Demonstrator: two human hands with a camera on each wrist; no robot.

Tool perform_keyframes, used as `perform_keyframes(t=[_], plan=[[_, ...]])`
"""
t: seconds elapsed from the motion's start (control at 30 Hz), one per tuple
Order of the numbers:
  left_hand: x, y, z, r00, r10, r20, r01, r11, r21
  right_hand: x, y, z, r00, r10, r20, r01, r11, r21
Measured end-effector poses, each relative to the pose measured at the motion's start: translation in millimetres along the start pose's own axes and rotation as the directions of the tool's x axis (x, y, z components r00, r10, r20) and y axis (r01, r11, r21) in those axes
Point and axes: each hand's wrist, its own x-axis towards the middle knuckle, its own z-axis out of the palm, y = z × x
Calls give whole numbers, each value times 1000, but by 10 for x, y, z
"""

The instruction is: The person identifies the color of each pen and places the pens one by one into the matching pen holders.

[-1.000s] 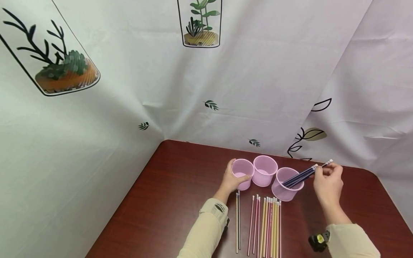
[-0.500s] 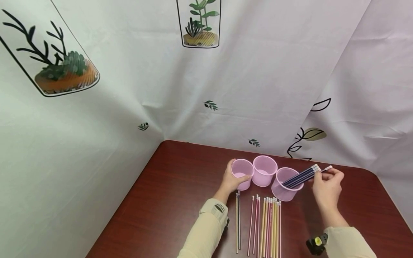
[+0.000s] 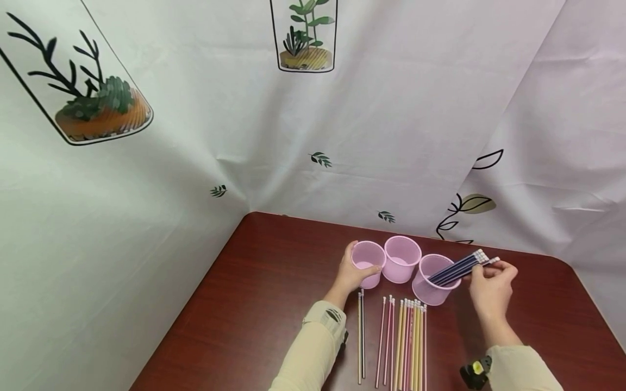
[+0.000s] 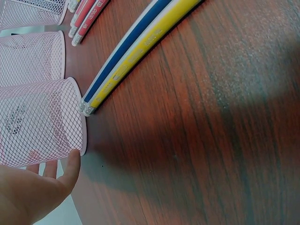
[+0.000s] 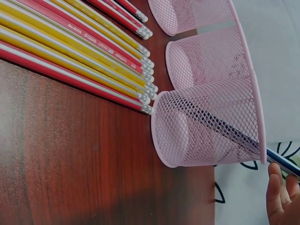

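My left hand (image 3: 353, 274) grips the leftmost pink mesh pencil cup (image 3: 368, 280), with the thumb over its near side. In the left wrist view this thumb lies by the cup's base rim. On the right, my right hand (image 3: 490, 290) pinches a dark blue pencil (image 3: 485, 264) near its white eraser end. Several other dark blue pencils (image 3: 455, 271) lean to the right inside the rightmost pink mesh cup (image 3: 430, 294). The middle mesh cup (image 3: 398, 273) stands between these two. In the right wrist view, fingers (image 5: 274, 187) touch the blue pencil just beyond the cup's rim.
A row of yellow and red pencils (image 3: 413, 342) lies on the brown table (image 3: 274, 282) before the cups. Left of it are a few red pencils (image 3: 386, 342), then one yellow and one blue pencil (image 3: 363, 336). A patterned white cloth (image 3: 391, 136) hangs behind the table.
My right hand has moved slightly left and down, bringing the held pencil's end closer to the other blue pencils. The left hand has kept its place on the cup.
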Motion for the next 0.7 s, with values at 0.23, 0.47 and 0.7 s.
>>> perform_keyframes(t=[0.23,0.47,0.7], plan=[[8,-13,3,1000,2,4,-2,1000,-4,-7,25,35,1000,18,6,-18,999,31],[9,-14,5,1000,3,3,-3,1000,-4,-18,40,34,999,29,13,-29,1000,5],[11,-12,7,1000,-3,1,3,1000,-5,-32,32,33,1000,10,12,-9,999,-35]])
